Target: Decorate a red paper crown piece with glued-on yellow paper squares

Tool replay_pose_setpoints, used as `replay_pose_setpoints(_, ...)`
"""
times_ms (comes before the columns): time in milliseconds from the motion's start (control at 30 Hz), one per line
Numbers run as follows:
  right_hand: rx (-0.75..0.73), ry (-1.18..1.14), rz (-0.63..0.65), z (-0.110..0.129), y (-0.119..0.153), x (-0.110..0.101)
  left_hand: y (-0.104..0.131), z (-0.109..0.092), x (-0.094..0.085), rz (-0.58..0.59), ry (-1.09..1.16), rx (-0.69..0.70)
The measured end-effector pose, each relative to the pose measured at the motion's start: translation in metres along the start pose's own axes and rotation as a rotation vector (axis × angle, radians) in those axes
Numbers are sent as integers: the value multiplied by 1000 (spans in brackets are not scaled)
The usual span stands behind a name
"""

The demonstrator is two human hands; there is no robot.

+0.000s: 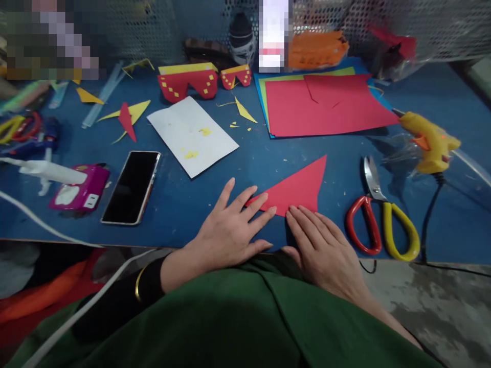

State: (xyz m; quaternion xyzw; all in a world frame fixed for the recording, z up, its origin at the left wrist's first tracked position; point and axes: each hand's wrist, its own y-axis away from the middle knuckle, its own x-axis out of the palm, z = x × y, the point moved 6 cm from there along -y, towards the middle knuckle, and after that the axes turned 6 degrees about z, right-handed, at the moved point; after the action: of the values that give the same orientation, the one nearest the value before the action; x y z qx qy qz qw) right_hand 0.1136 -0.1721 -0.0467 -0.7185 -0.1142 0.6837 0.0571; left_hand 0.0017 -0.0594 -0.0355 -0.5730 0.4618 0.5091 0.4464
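Observation:
A red paper piece (297, 186) with pointed corners lies on the blue table near its front edge. My left hand (238, 225) rests palm down with fingers spread, its fingertips on the paper's left end. Flat on the lower right edge of the paper is my right hand (322, 243), fingers stretched out and side by side. Neither hand grips anything. Scissors (371, 204) with one red and one yellow handle lie with blades apart to the right of my right hand.
Stacked coloured sheets (326, 107) lie behind the red piece, and a yellow glue gun (429, 143) is at the right. A white sheet (192, 135), phone (132, 188), red paper masks (187, 84) and a purple device (80, 189) stand or lie leftward. A cable crosses the front left.

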Motion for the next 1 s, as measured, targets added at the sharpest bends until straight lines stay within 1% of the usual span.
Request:
replay_pose_setpoints(133, 38, 34, -50, -4, 11, -4, 9, 4, -3, 0, 15, -43)
replay_pose_setpoints(233, 32, 42, -68, -4, 14, -7, 19, 10, -9, -58, 32, -89)
replay_pose_setpoints(367, 11, 69, -93, -5, 12, -8, 33, 24, -11, -108, 31, -178)
replay_pose_setpoints(400, -1, 75, -93, -6, 11, -9, 35, 27, -13, -147, 18, -209)
replay_pose_setpoints(467, -34, 80, -71, -10, 8, -9, 40, 32, -19, -267, 15, -282)
replay_pose_setpoints(533, -70, 84, -42, -14, 4, -11, 43, 35, -28, -406, 96, -370)
replay_pose_setpoints(567, -90, 90, -29, -16, 1, -12, 44, 36, -32, -469, 173, -416)
replay_pose_setpoints(600, -113, 100, -20, -16, -2, -13, 43, 37, -34, -504, 275, -480)
replay_pose_setpoints(633, -132, 111, -18, -16, -5, -14, 42, 37, -33, -504, 399, -547)
replay_pose_setpoints(667, -147, 120, -21, -16, -8, -14, 39, 37, -30, -467, 541, -618)
replay_pose_setpoints(700, -156, 128, -27, -14, -11, -15, 35, 36, -24, -392, 705, -675)
replay_pose_setpoints(733, -161, 134, -37, -13, -14, -16, 30, 32, -16, -293, 886, -713)
replay_pose_setpoints(800, -147, 144, -70, -12, -17, -17, 19, 20, -2, -106, 1224, -742)
replay_pose_setpoints(833, -131, 152, -90, -12, -18, -18, 13, 14, 2, -51, 1371, -751)
replay_pose_setpoints(867, -110, 160, -115, -13, -19, -20, 8, 10, 6, -25, 1505, -764)
replay_pose_setpoints(933, -53, 166, -184, -16, -21, -25, -4, 2, 11, -22, 1769, -791)
replay_pose_setpoints(1000, -13, 149, -260, -18, -25, -31, -20, -5, 13, -23, 2005, -780)
